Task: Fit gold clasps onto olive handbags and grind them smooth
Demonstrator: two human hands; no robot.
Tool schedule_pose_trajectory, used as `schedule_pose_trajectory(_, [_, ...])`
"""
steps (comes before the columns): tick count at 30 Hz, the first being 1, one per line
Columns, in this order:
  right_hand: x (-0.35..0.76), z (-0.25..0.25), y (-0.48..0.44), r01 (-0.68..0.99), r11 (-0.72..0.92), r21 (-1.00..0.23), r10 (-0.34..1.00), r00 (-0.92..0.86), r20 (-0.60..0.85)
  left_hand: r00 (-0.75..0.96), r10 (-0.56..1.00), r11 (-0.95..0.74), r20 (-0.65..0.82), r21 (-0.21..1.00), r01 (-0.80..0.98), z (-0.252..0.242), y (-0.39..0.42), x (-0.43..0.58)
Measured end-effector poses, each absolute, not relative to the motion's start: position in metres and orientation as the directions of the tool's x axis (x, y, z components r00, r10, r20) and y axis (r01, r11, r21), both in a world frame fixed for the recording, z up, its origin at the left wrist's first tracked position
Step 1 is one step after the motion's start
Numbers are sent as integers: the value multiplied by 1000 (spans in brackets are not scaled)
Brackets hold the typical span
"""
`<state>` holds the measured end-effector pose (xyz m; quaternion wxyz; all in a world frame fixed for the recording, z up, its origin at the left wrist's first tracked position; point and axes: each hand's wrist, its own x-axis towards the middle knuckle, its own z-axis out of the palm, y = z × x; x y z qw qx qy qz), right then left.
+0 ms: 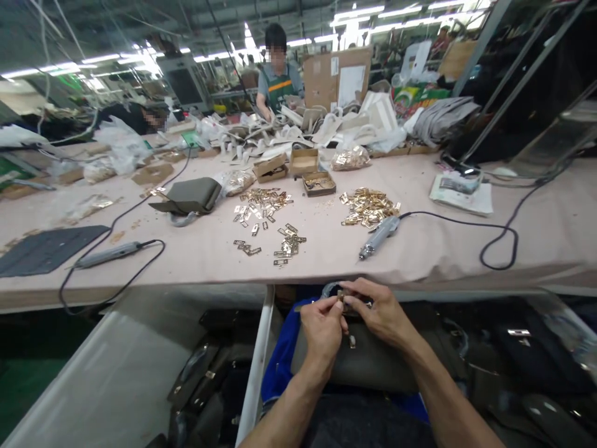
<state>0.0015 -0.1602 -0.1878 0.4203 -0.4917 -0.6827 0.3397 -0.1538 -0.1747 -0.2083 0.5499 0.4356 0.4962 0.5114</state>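
Both hands meet just below the table's front edge, over a grey-olive bag [373, 364] resting on my lap. My left hand [321, 326] is closed, its thumb and fingers pinching a small metal fitting [341, 297]. My right hand [379, 311] is curled around the same spot from the right, fingertips pressed on the fitting and the bag's top edge. A small metal piece [352, 341] hangs on the bag's front below the hands.
On the pink table [443, 249] lie piles of gold fittings [368, 208], scattered silver fittings [268, 218], two corded electric screwdrivers [379, 236] [109, 254], a finished olive bag [191, 196] and small boxes [318, 183]. A person in a green apron [278, 81] works across. Dark bags fill bins [205, 373] below.
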Motion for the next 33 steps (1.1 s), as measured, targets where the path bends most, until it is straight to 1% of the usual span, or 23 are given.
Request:
schedule_pose_trajectory(3, [-1,-193,-158,295,243,-924,960,-208,186,12,997,83,-82,992,-94,-205,-179,-161])
schedule_pose_trajectory(5, [0,-193,-160,242,200,-950,964,-223,146,24,998,54,-54,998,-21,-200,-182,-164])
schedule_pose_trajectory(7, [2,-193,-160,193,152,-969,964,-243,103,30,999,-17,14,995,96,-194,-187,-166])
schedule_pose_trajectory(10, [6,-192,-159,139,100,-985,959,-276,58,27,987,-158,157,949,273,-188,-194,-164])
schedule_pose_trajectory(13, [11,-190,-156,113,79,-990,947,-318,39,15,968,-239,252,895,377,-189,-199,-159])
schedule_pose_trajectory(15, [14,-187,-154,126,99,-987,936,-350,49,13,955,-275,297,865,419,-192,-200,-155])
schedule_pose_trajectory(17, [16,-185,-151,164,152,-975,925,-370,82,11,939,-312,345,833,457,-197,-200,-153])
schedule_pose_trajectory(22, [15,-186,-147,259,317,-912,904,-372,209,-21,908,-353,419,790,501,-207,-198,-148])
schedule_pose_trajectory(26, [11,-189,-149,279,354,-893,909,-328,258,-43,912,-329,408,790,517,-207,-197,-144])
schedule_pose_trajectory(29, [10,-189,-150,281,330,-901,927,-276,254,-54,930,-299,364,834,464,-205,-194,-146])
schedule_pose_trajectory(31, [11,-189,-149,288,305,-908,937,-262,232,-3,970,-226,242,913,340,-206,-190,-150])
schedule_pose_trajectory(33, [13,-188,-146,298,276,-914,944,-262,200,91,995,-62,46,983,175,-211,-183,-156])
